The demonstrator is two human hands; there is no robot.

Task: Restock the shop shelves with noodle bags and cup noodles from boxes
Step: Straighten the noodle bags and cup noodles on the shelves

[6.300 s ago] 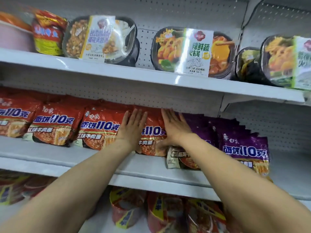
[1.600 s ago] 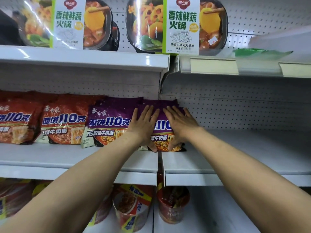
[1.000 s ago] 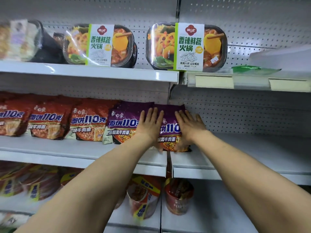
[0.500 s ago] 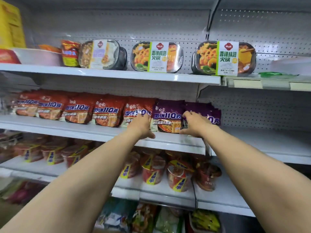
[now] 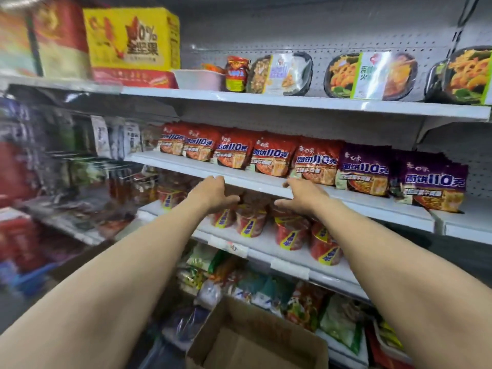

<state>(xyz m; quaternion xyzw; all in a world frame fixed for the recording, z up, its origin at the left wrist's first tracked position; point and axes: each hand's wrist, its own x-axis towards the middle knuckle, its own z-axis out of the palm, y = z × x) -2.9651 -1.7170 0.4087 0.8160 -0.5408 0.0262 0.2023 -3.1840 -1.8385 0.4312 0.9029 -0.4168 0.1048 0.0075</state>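
Both purple noodle bags [image 5: 363, 169] read 面饼110克

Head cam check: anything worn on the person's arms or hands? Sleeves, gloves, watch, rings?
Nothing worn that shows. The left hand and right hand are ungloved, with no ring or watch visible, though blur softens the fingers. The left forearm and right forearm are bare to the frame edge, without sleeve or cuff.
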